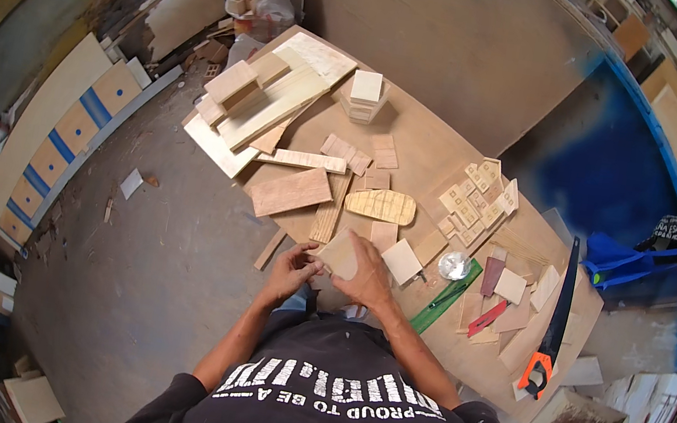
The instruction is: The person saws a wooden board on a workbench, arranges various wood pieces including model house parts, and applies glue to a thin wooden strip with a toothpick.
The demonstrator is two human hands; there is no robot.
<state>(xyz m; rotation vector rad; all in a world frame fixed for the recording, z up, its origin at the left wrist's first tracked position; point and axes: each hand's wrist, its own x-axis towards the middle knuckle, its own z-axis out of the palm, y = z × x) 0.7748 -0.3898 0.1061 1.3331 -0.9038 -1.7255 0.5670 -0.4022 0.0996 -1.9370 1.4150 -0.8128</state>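
Note:
My left hand [295, 270] grips the left end of a pale, thin wooden piece [339, 250] at the table's near edge, fingers bent. My right hand [365, 278] holds the same piece from the right, thumb and fingers round it. Just beyond lie a yellowish rounded wooden piece [379, 205], a reddish wooden board [289, 192], a narrow striped strip [329, 213] and a small pale square [401, 261].
The plywood table [428, 146] bears stacked boards [291, 89], small wooden house shapes [475, 199], a crumpled silver object [454, 265], a green ruler [444, 302], a red tool [487, 318] and a handsaw [551, 325]. A curved panel [49, 108] stands at left, a blue-painted surface [594, 163] at right.

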